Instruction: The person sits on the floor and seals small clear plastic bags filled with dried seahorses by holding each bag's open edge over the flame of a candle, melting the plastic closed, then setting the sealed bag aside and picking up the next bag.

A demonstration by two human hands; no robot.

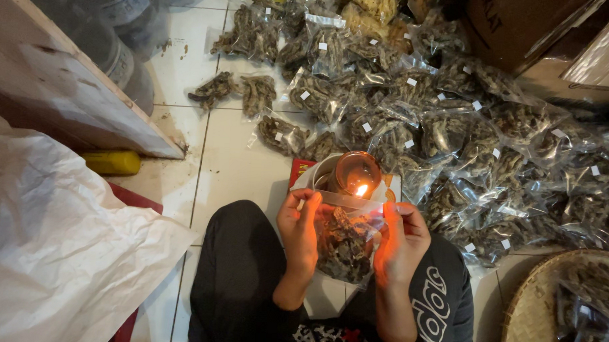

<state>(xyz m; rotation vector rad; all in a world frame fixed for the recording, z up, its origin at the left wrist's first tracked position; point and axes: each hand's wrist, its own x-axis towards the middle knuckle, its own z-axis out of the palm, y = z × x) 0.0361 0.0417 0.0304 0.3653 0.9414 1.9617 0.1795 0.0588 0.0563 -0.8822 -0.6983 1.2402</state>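
Head view, looking straight down, and both hands are on one small clear bag (346, 243) stuffed with dark, crinkled dried pieces. The left hand (301, 231) grips the bag's left edge, fingers curled over the top corner and thumb pressed in. The right hand (402, 243) pinches the right edge the same way, fingers closed on the plastic. Between them the bag's open strip is pulled taut and flat, glowing orange, right at the small flame (361, 190). That flame burns at twelve o'clock from the bag, just beyond it, in a round glass holder (356, 171) sitting on a white dish (318, 173) with a red box (299, 169) under it. The bag itself hangs over the person's lap, between black-trousered knees (237, 270).

Around it: from twelve round to three o'clock, a big heap of filled bags (454, 142) with little white labels sprawls over the white tiled floor (230, 168). At four o'clock, a woven basket (525, 313) holds more bags. At nine o'clock lies crumpled white paper (52, 250); at ten, a yellow object (112, 161) tucked under a pale wooden board (58, 81). Cardboard boxes (525, 30) sit at one o'clock. Nothing lies between hands and flame.
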